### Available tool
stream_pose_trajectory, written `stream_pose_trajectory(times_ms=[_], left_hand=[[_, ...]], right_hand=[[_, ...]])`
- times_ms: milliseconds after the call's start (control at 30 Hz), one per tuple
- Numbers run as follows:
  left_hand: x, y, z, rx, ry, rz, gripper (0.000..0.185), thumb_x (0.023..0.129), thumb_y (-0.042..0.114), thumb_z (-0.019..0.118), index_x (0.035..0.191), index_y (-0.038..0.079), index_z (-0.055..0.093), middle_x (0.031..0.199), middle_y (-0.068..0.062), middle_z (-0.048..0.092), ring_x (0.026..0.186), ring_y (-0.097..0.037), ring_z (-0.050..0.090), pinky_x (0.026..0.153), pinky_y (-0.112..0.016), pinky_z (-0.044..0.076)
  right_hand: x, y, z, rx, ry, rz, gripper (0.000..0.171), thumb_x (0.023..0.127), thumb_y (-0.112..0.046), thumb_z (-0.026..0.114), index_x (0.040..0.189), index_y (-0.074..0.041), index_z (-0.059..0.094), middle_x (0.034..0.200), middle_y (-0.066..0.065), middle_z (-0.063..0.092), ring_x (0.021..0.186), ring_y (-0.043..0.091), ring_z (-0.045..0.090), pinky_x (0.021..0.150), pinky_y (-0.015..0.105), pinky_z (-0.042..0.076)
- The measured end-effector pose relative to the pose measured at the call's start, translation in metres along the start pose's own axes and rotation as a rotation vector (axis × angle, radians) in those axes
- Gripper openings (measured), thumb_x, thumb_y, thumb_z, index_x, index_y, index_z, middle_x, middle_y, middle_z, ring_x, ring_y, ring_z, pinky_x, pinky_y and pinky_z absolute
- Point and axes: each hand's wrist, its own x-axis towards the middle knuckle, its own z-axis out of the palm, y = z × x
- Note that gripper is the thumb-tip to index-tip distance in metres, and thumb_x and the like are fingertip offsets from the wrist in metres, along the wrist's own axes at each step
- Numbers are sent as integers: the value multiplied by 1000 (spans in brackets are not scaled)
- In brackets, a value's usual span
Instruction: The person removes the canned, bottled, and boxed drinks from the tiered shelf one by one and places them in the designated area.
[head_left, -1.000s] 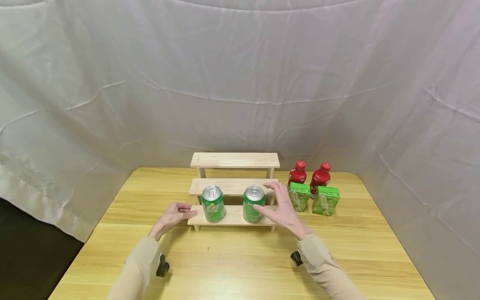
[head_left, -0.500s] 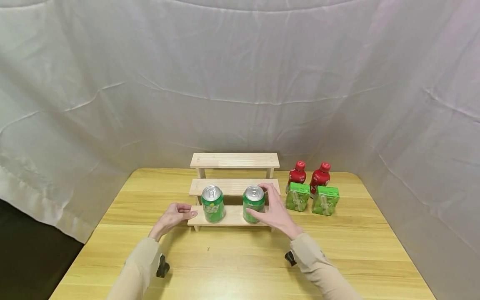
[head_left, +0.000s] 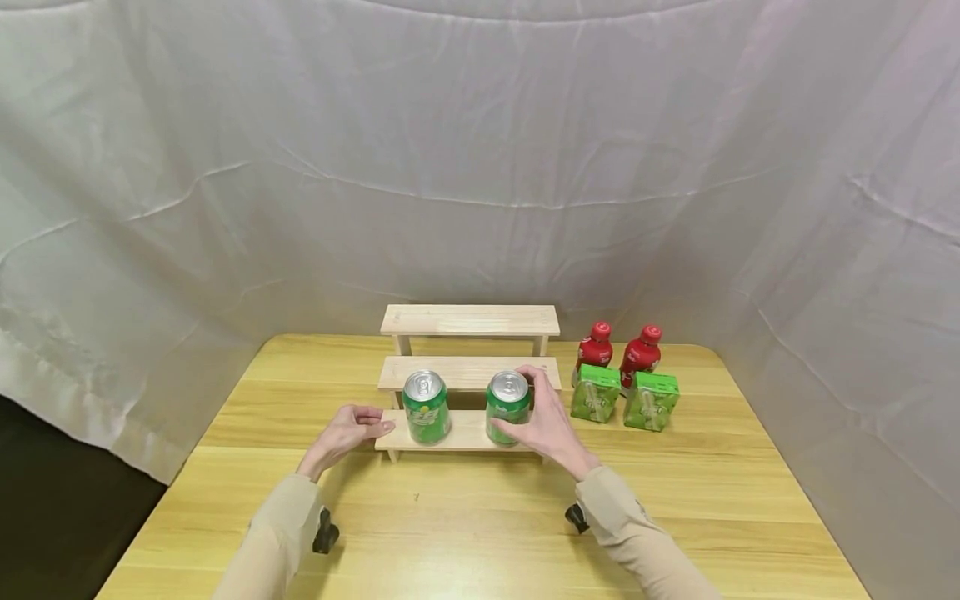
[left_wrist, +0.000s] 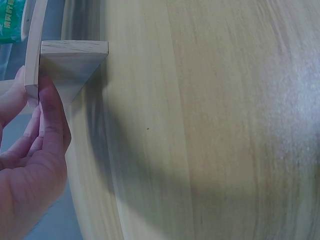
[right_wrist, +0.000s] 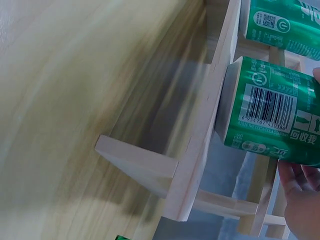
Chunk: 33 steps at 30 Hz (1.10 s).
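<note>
A three-step wooden rack stands at the table's middle back. Two green cans stand on its lowest step: the left can and the right can. My right hand wraps thumb and fingers round the right can, which stays upright on the step. My left hand holds the left end of the lowest step, with fingertips against its edge and support.
Two red bottles stand right of the rack, with two green drink cartons in front of them. A white cloth hangs round the wooden table. The table's left edge drops to a dark floor.
My right hand has moved left from open beside the can and closed round the right can. The left hand and both cans have kept their places.
</note>
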Motion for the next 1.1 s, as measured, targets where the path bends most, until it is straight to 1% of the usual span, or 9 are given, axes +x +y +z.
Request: stream_pose_trajectory(times_ms=[133,367,533,633,767,867,1000,1033,1100], left_hand=[[-1,0,-1,6,-9,11,58,94,17,70,132,-21,47,120,-32,63,98,-19,64,89,-29,57],[0,0,0,-2,10,-14,56,93,17,71,131,-18,50,119,-28,64,97,-19,63,86,-27,56],[0,-1,0,2,6,-12,57,93,17,71,131,-19,49,120,-29,63,99,-20,64,89,-30,57],[0,-1,0,-3,5,-12,57,93,17,71,131,-19,49,119,-29,63,98,-20,64,88,-30,57],[1,-2,0,-4,5,-16,57,93,17,71,132,-18,49,118,-27,64,97,-19,63,87,-28,56],[1,-2,0,0,6,-17,57,93,18,71,132,-18,49,118,-27,64,98,-19,63,87,-28,56],[1,-2,-1,9,10,-16,58,93,18,72,132,-18,50,118,-27,64,98,-19,63,88,-29,56],[1,-1,-1,9,10,-16,58,93,18,72,132,-18,50,119,-27,64,98,-19,63,89,-29,56],[1,-1,-1,11,10,-16,57,93,18,72,132,-19,50,118,-28,64,98,-19,63,89,-30,56]], right_hand=[[0,-1,0,11,12,22,83,69,-14,91,135,-4,43,125,16,60,117,33,61,100,52,53],[0,-2,1,30,34,41,80,68,-12,92,132,-5,46,123,15,62,115,32,62,98,51,54],[-2,-6,-1,44,47,57,79,66,-12,93,131,-5,48,122,14,62,113,32,62,97,52,54],[-3,-8,-4,55,53,67,80,66,-12,93,132,-6,48,122,14,63,113,32,62,97,52,54],[-4,-11,-8,73,69,55,80,65,-10,93,131,-5,48,123,15,63,112,32,63,96,53,53],[-5,-14,-12,66,91,32,79,64,-9,93,131,-4,49,121,16,64,110,31,63,94,49,53],[-8,-17,-18,38,130,20,79,63,-9,93,130,-3,51,118,15,66,107,28,63,86,38,53],[-8,-17,-20,38,136,21,79,63,-8,93,130,-2,51,118,15,66,106,28,63,85,37,55],[-10,-17,-24,44,144,30,79,63,-7,93,130,0,51,118,16,65,107,28,63,87,39,57]])
